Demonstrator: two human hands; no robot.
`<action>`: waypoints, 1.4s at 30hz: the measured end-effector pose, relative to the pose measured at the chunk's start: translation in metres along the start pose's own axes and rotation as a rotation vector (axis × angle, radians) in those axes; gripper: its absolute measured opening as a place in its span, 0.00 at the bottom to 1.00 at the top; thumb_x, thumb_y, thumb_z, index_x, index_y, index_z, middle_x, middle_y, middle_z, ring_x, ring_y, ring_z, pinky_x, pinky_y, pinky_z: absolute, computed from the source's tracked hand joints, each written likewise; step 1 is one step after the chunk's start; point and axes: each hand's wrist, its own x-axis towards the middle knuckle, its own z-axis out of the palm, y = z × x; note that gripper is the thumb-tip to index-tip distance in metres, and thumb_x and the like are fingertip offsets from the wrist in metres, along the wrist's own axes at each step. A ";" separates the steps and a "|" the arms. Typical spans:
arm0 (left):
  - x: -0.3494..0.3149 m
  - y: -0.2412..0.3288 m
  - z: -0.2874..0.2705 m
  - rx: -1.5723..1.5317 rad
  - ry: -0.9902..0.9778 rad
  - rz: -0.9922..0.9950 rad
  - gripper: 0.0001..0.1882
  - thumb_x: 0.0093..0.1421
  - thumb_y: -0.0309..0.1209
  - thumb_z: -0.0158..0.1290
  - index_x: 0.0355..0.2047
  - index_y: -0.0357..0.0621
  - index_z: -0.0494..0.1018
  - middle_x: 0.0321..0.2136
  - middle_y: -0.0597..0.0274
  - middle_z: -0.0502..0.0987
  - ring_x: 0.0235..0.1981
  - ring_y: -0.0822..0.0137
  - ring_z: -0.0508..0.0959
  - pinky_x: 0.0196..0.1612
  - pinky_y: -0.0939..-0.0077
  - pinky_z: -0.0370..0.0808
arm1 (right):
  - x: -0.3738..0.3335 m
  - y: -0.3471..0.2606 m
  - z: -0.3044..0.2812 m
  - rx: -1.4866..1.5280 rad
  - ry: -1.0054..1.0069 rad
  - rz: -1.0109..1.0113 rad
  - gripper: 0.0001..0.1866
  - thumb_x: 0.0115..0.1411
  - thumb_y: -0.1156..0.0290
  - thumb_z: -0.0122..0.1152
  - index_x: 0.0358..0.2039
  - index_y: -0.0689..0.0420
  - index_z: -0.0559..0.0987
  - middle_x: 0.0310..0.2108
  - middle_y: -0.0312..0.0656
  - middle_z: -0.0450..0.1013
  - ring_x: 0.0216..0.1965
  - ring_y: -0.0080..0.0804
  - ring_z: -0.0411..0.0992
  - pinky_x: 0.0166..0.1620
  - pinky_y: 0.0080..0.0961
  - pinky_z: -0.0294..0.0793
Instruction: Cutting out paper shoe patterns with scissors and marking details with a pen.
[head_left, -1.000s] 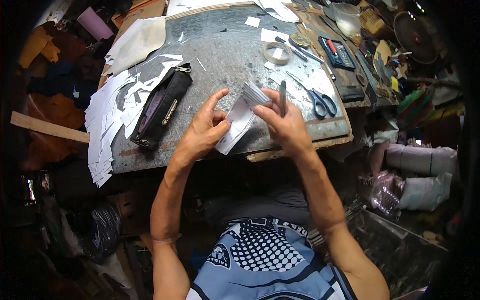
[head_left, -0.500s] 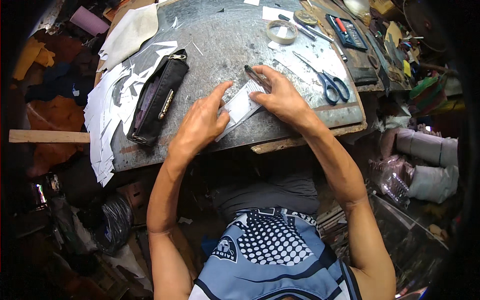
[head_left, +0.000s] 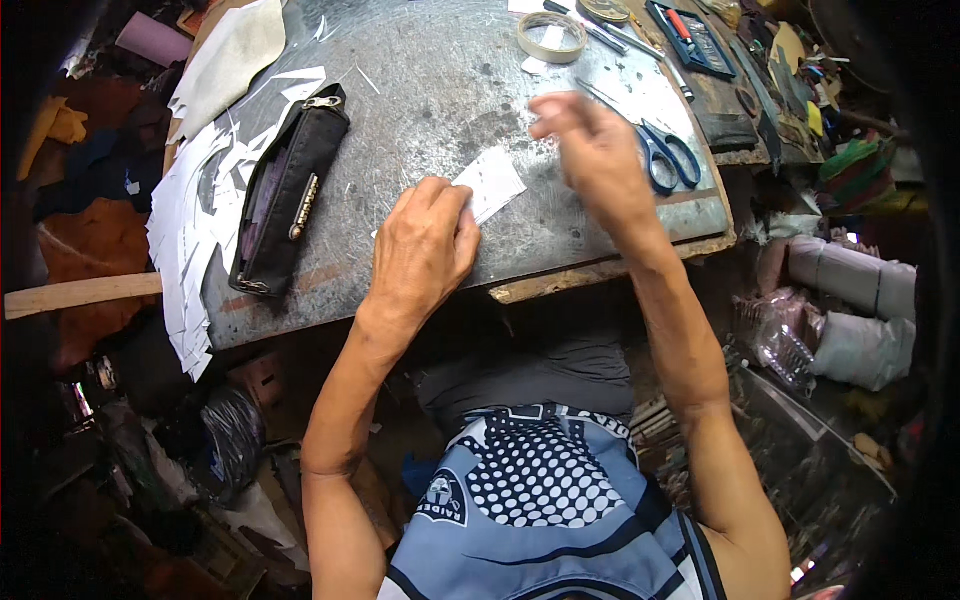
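White paper juts beyond the bent fingers of the left hand, pinched or just pressed, I cannot tell; the right hand, apart from it, is blurred, its grip unclear. Likely light, easily creased: hold by the edges. Its marks are unreadable; left of those fingers, a pouch bears a metal badge

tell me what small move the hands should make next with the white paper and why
Probably bring the right hand over to the far end of the white paper: that end shows uncovered, the left hand covers the near end, and the right hand, blurred, is off the paper near the blue scissors.
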 end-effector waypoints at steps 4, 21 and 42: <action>0.002 0.003 0.003 0.014 0.046 -0.014 0.16 0.56 0.32 0.61 0.41 0.35 0.76 0.34 0.50 0.75 0.35 0.49 0.78 0.40 0.58 0.76 | -0.008 0.011 -0.014 0.150 0.202 -0.133 0.28 0.71 0.48 0.47 0.34 0.61 0.82 0.21 0.32 0.70 0.19 0.17 0.62 0.25 0.19 0.64; 0.002 0.004 0.002 0.033 0.038 -0.078 0.21 0.53 0.36 0.66 0.43 0.37 0.78 0.36 0.50 0.78 0.36 0.52 0.81 0.39 0.62 0.78 | -0.042 0.020 -0.007 -0.125 0.015 -0.154 0.12 0.65 0.66 0.62 0.39 0.64 0.83 0.27 0.37 0.77 0.30 0.19 0.73 0.32 0.18 0.71; 0.001 -0.003 0.004 0.023 0.055 -0.039 0.21 0.53 0.38 0.67 0.42 0.36 0.79 0.34 0.51 0.77 0.33 0.54 0.81 0.36 0.64 0.78 | -0.041 0.024 0.008 -0.136 -0.053 -0.121 0.10 0.64 0.68 0.63 0.36 0.63 0.84 0.22 0.35 0.77 0.25 0.16 0.71 0.27 0.18 0.69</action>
